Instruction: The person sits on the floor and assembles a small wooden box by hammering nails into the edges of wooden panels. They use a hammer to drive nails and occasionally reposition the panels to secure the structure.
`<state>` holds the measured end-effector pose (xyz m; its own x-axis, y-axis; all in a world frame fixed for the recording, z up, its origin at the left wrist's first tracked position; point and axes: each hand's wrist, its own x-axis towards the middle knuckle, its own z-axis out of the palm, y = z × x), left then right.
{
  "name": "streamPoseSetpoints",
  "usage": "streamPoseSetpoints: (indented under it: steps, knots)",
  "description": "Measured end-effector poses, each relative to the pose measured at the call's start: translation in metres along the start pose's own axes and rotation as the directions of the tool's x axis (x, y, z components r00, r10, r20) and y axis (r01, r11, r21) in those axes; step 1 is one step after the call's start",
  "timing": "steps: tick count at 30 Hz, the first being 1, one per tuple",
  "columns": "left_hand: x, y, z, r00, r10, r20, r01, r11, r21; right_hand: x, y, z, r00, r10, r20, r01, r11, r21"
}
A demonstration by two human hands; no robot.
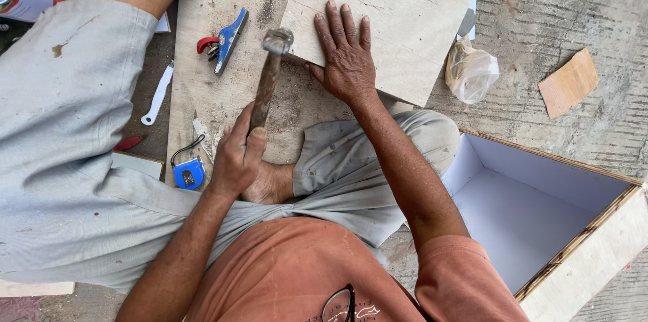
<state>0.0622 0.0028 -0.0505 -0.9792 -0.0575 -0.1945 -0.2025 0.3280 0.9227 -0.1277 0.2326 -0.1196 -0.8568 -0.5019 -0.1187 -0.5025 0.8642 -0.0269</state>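
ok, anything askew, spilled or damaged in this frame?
Nothing spilled or broken. The left hand grips a hammer, and the right hand lies flat on a plywood panel that sits at an angle across the board beneath. A loose wood offcut and a crumpled plastic bag lie on the concrete.

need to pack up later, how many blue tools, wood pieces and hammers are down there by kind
blue tools: 2, the tape measure and the hand plane
loose wood pieces: 2, the plywood panel under the right hand and the small scrap
hammers: 1, the hammer in the left hand
total: 5
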Motion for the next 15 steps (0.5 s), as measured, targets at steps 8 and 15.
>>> streamPoseSetpoints:
  steps: [8,15]
  knots:
    - [-0.016,0.027,-0.018,0.961,0.253,-0.109,-0.273,0.929,-0.248,0.000,0.000,-0.001,1.000,0.006,0.003,-0.006,1.000,-0.013]
    - [0.013,-0.005,0.003,0.995,-0.083,0.060,0.085,0.996,-0.040,-0.002,-0.001,0.001,1.000,-0.007,-0.008,0.007,1.000,0.011]
